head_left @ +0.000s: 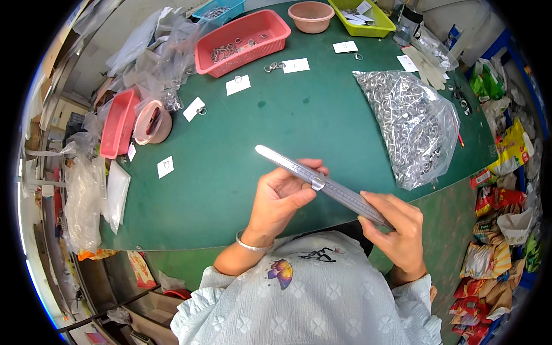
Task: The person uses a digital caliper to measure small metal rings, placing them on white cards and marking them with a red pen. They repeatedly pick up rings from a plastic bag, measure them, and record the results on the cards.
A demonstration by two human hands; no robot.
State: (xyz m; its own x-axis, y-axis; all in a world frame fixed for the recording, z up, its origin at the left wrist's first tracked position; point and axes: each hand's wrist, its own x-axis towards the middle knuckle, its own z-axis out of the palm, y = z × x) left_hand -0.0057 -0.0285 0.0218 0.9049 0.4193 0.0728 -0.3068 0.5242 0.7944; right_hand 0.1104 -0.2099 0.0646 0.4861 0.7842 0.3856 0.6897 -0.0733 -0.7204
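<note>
A long tapered metal rod [287, 164], a ring-sizing stick, lies slanted across both my hands above the green table [230, 149]. My right hand [397, 230] grips its thick lower end. My left hand [282, 195] is under the middle of the rod, with fingers pinching a small silver ring [317, 183] that sits around the rod. A silver bracelet [252, 245] is on my left wrist.
A clear bag of silver rings [414, 123] lies to the right. A red basket with rings [241, 43], a pink bowl [310, 16], a yellow tray [362, 17], white paper tags with rings [238, 84] and a pink tub [152, 122] lie farther back and left.
</note>
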